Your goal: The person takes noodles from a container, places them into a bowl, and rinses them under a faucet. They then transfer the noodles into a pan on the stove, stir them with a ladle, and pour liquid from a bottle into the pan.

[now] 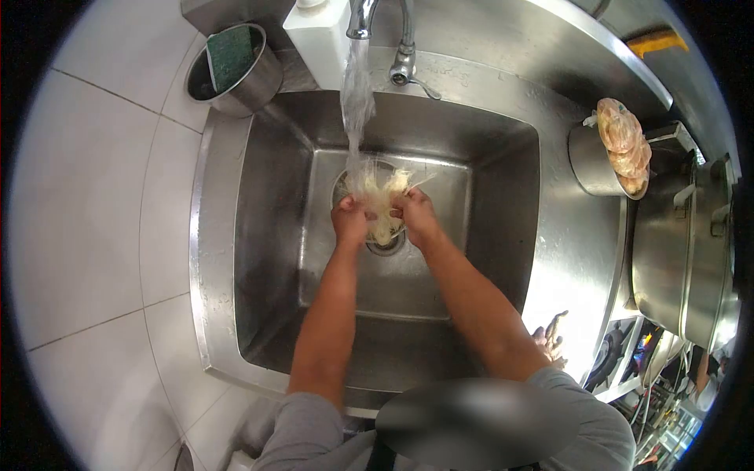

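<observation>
Deep in the steel sink [385, 290], my left hand [349, 221] and my right hand [417, 213] grip a pale, stringy clump [382, 206] between them. It looks like wet noodles or shredded food, but its exact kind is hard to make out. Both hands have their fingers curled around its sides. Under it shows the rim of a round bowl or strainer [339, 185], close to the drain [387, 245]. A stream of water [357, 110] runs from the faucet [360, 22] onto the clump, just beside my left hand.
A steel pot [259, 86] with a green scouring pad [230, 60] stands at the back left, near a white bottle [318, 39]. To the right are a steel container [589, 161] with bagged food [620, 137] and a large pot [664, 259]. Ginger-like pieces [551, 341] lie on the counter.
</observation>
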`<action>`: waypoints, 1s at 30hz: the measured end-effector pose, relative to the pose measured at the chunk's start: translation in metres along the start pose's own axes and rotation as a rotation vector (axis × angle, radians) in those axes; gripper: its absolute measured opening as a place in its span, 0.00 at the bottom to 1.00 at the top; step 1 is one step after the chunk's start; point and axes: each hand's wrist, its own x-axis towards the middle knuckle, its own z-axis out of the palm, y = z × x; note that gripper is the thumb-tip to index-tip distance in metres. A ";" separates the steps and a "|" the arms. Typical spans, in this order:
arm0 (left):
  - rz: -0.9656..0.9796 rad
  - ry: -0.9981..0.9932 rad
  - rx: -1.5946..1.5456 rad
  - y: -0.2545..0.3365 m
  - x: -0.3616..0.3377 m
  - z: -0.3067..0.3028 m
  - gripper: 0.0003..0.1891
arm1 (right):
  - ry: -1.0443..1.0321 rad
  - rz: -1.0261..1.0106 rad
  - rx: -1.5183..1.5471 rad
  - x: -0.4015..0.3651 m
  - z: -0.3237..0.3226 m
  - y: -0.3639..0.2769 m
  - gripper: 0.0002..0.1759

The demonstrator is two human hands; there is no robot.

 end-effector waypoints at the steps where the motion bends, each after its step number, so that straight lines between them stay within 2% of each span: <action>1: 0.000 -0.001 0.000 -0.008 0.006 -0.002 0.05 | 0.000 0.000 0.001 -0.003 0.001 -0.003 0.11; 3: -0.009 0.119 -0.076 -0.031 0.021 -0.008 0.05 | -0.004 0.012 0.261 -0.011 0.004 -0.011 0.09; 4: -0.010 0.119 -0.076 -0.029 0.022 -0.011 0.05 | -0.003 0.013 0.261 -0.010 0.003 -0.010 0.09; 6: -0.152 0.141 0.264 -0.026 0.023 -0.016 0.10 | 0.038 -0.057 0.299 -0.005 -0.001 -0.012 0.08; 7: -0.153 0.141 0.263 -0.032 0.028 -0.019 0.10 | 0.038 -0.057 0.298 -0.004 -0.004 -0.015 0.08; 9: -0.067 -0.005 0.578 -0.055 0.045 -0.023 0.14 | -0.014 -0.133 0.122 -0.004 -0.007 -0.024 0.13; 10: -0.069 -0.006 0.574 -0.060 0.052 -0.021 0.14 | -0.013 -0.132 0.119 -0.002 -0.008 -0.025 0.13; 12: 0.295 0.072 0.789 -0.071 0.062 -0.019 0.18 | -0.097 -0.096 -0.128 -0.001 -0.010 -0.026 0.13; 13: 0.294 0.075 0.789 -0.056 0.051 -0.015 0.18 | -0.100 -0.094 -0.129 -0.003 -0.008 -0.027 0.13; 15: -0.139 -0.071 0.017 -0.002 0.014 -0.002 0.19 | -0.094 -0.083 -0.092 -0.012 0.000 -0.030 0.09; 18: -0.103 -0.176 0.016 0.009 -0.006 0.002 0.19 | -0.075 -0.046 -0.080 -0.011 -0.003 -0.015 0.11; 22: -0.034 -0.165 0.131 0.018 -0.021 0.007 0.15 | -0.135 -0.107 -0.126 -0.012 -0.005 -0.007 0.10; 24: 0.115 -0.157 0.282 0.018 -0.021 0.007 0.14 | -0.162 -0.223 -0.438 -0.016 -0.003 -0.019 0.12; 28: 0.148 -0.177 0.347 0.014 -0.016 0.006 0.12 | -0.224 -0.289 -0.592 0.000 -0.007 -0.009 0.16; 30: 0.138 -0.190 0.229 0.008 -0.010 0.004 0.11 | -0.298 -0.282 -0.633 0.009 -0.007 0.000 0.22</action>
